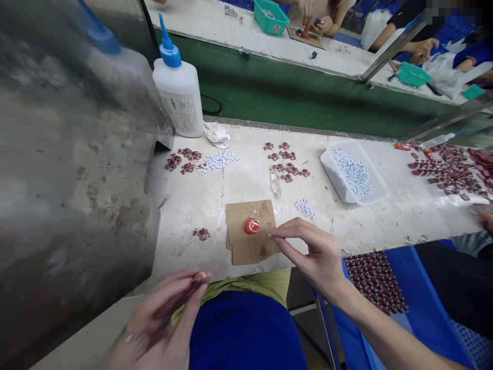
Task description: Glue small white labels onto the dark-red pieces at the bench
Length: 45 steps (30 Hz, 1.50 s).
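My left hand is closed in a pinch at the bench's front edge, gripping a small brown piece that the fingers mostly cover. Thumb and forefinger of my right hand are pinched on a tiny white piece, just over the right side of a torn cardboard square. A red-orange cap with shiny liquid sits on that cardboard. Left of it lies one brown figure piece. Small white-and-blue bits form a little pile beyond my right hand.
A clear tub of white-and-blue bits stands at the right. Brown pieces lie in groups on the bench. A glue bottle stands beside a metal panel. Blue trays sit below right; people work across the bench.
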Available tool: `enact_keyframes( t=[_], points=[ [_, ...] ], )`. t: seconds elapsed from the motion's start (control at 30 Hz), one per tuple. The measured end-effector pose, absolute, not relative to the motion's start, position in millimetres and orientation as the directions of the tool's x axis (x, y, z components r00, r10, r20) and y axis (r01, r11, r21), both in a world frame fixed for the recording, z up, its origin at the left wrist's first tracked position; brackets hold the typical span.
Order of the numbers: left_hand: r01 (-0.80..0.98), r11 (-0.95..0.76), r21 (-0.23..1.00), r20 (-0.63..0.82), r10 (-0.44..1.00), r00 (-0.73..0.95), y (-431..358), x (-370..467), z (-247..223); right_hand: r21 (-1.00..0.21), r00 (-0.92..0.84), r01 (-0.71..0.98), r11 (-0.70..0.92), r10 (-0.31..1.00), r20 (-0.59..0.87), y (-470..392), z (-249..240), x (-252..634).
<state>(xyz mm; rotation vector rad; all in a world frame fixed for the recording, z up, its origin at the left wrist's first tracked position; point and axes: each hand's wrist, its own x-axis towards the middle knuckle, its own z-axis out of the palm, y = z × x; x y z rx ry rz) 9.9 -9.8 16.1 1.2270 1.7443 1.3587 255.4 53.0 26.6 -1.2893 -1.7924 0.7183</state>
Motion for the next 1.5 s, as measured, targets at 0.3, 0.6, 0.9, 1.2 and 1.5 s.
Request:
enact_keyframes(
  t=[0.3, 0.6, 0.9, 1.2, 1.5],
  points=[
    [0.278, -0.007, 0.961, 0.035, 0.995, -0.096, 15, 23, 13, -0.886, -0.183, 0.379, 0.267, 0.96, 0.211, 47, 42, 241],
    [0.363, -0.187, 0.913, 0.176, 0.982, 0.064, 16, 20, 8, -0.944, -0.218, 0.259, 0.206, 0.964, 0.151, 44, 43, 232],
    [0.296, -0.189, 0.936, 0.207, 0.978, -0.028, 13, 22, 16, -0.953, -0.304, 0.159, 0.26, 0.931, 0.203, 46, 54, 224],
    [0.276, -0.234, 0.932, 0.233, 0.972, 0.035, 17, 24, 20, -0.95, -0.315, 0.121, 0.289, 0.918, 0.239, 40, 51, 219],
    [0.259, -0.206, 0.944, 0.2, 0.979, 0.047, 16, 23, 19, -0.951, -0.313, 0.16, 0.263, 0.928, 0.204, 38, 50, 219]
  ],
)
